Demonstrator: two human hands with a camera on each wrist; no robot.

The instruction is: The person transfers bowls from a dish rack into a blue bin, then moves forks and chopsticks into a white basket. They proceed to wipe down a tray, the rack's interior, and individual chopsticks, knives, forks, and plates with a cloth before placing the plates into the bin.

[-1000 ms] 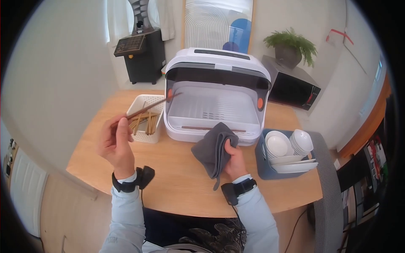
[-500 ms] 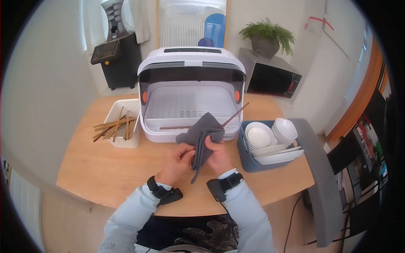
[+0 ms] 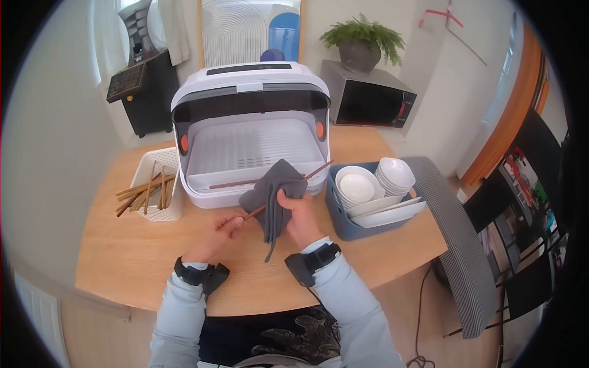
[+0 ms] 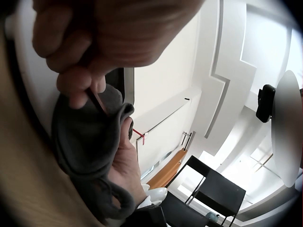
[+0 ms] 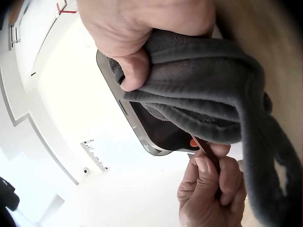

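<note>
My right hand [image 3: 299,216] grips a dark grey cloth [image 3: 279,184] in front of the white cabinet. A thin brown chopstick [image 3: 319,170] runs through the folded cloth, its far end sticking out at the upper right. At the lower left of the cloth my left hand [image 3: 222,232] pinches the chopstick's other end. The right wrist view shows the left fingers [image 5: 202,165] on the chopstick just below the cloth [image 5: 203,94], and the right thumb pressing the cloth. Another brown stick [image 3: 230,184] lies along the cabinet's front ledge.
Left of the open white cabinet [image 3: 250,76], a white basket [image 3: 167,211] holds several wooden chopsticks [image 3: 147,191]. On the right a blue-grey bin [image 3: 346,228] contains white bowls [image 3: 356,187] and plates [image 3: 389,214]. A microwave [image 3: 374,101] with a potted plant [image 3: 361,49] stands behind.
The left hand has come from above the basket to the cloth with the chopstick, which now passes through the cloth. Lately the left hand drew slightly away to the left. The view has swung right.
</note>
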